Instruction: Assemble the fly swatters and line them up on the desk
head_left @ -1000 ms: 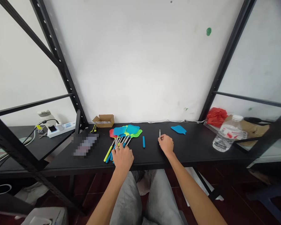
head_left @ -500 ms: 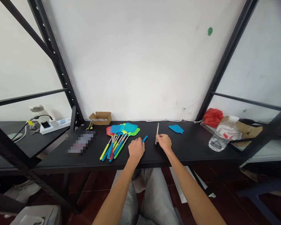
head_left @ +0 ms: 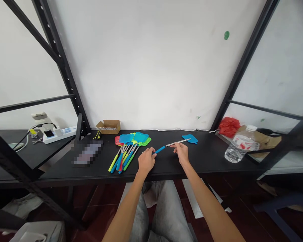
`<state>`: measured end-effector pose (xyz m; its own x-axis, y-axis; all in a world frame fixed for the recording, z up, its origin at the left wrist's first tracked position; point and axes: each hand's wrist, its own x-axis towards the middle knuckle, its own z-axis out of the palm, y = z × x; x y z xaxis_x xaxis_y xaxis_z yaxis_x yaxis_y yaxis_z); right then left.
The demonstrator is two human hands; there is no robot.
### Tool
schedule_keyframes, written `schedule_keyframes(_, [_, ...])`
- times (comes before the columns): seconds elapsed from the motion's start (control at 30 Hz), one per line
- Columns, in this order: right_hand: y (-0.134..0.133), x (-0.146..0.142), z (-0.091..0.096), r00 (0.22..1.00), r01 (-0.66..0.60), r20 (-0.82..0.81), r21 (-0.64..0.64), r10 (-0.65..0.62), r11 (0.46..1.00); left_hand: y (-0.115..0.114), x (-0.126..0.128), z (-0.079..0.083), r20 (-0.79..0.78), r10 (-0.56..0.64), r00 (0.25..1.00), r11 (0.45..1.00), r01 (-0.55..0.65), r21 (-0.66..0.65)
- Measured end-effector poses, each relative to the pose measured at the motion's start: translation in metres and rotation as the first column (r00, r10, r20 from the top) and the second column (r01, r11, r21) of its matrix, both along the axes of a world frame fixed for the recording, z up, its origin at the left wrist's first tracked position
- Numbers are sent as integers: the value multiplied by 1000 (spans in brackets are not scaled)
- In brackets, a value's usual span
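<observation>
Blue plastic grip (head_left: 159,149) pinched in my left hand (head_left: 146,160), lined up almost touching a thin steel rod (head_left: 178,143) held between right hand (head_left: 181,152) fingers. Rod tip reaches a flat blue swatter head (head_left: 191,138), while mesh swatters (head_left: 131,151) sit beside the left hand on the black table (head_left: 212,151).

view: single head-worn camera | faces: forward and down | range: close above left hand (head_left: 146,161), right hand (head_left: 181,152), black tabletop (head_left: 212,158)

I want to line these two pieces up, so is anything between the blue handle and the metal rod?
Nothing visible. The blue handle in the left hand and the metal rod in the right hand point at each other, ends almost meeting, above the black tabletop.
</observation>
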<state>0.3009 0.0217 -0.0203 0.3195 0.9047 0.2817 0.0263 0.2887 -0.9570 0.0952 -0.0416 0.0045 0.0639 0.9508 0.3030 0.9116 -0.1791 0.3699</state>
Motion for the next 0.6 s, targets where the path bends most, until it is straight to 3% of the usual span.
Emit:
schedule_keyframes(0.43, [-8,-6,6,987,-19,162,48,11,999,2,-2,-3,9,0,1000,1000,0,-13])
schedule_keyframes(0.6, [-10,-10,9,947,-21,321,11,16,1000,2,-2,0,10,8,1000,999,-7,-38])
